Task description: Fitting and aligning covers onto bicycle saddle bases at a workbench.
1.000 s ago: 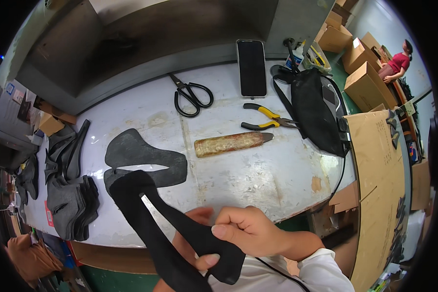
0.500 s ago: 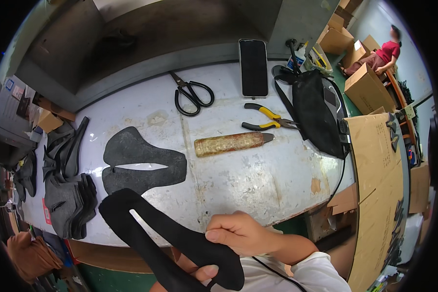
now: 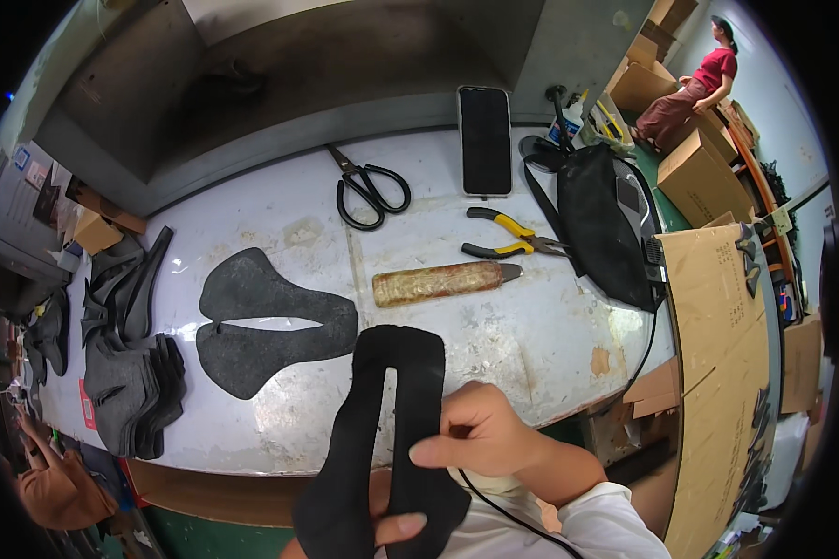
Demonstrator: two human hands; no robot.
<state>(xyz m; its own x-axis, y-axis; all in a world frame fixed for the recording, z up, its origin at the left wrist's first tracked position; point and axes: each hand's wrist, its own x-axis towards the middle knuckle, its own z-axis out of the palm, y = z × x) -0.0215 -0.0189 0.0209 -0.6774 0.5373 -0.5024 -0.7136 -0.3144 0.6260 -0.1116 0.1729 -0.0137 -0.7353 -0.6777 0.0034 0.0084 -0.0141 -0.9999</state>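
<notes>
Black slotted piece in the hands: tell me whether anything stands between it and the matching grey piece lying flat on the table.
Nothing visible does. The black slotted piece, held by the right hand and left hand, hangs over the table's near edge; only bare table separates it from the grey piece.

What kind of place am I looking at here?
Probably a small craft or shoe-part workshop: cut grey felt pieces stacked on a worn workbench, with scissors and pliers lying out, and cardboard boxes nearby.
</notes>
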